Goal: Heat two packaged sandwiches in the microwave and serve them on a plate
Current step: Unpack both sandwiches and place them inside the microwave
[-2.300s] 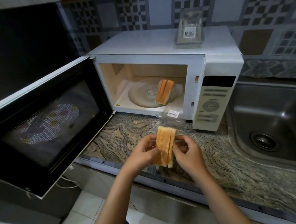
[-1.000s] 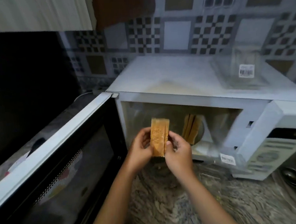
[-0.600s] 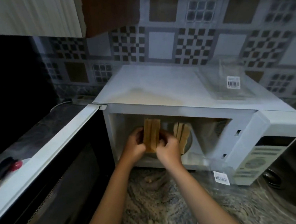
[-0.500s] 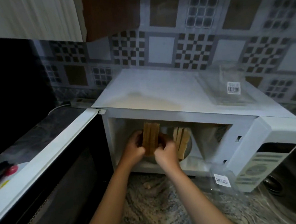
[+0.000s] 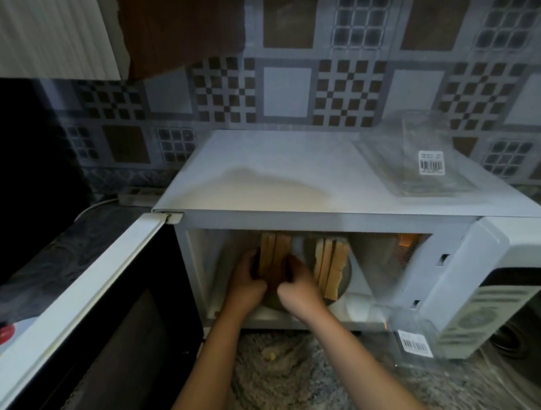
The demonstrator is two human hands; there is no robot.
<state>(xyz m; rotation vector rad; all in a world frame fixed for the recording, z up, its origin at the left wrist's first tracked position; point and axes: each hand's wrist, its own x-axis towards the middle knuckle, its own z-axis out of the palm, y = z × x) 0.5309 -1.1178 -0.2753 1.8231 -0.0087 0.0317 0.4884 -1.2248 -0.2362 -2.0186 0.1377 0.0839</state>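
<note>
Two sandwiches stand on edge inside the open microwave [image 5: 293,177]. Both hands grip the left sandwich [image 5: 274,259] between them: the left hand [image 5: 244,286] curls round its left face, the right hand [image 5: 297,286] round its right. The second sandwich [image 5: 331,269] stands just to the right of the right hand, on the turntable [image 5: 345,279]. One clear empty wrapper [image 5: 416,159] with a barcode label lies on the microwave's top; another [image 5: 413,342] lies on the desk [image 5: 291,379] by the control panel. Their print is too small to read.
</note>
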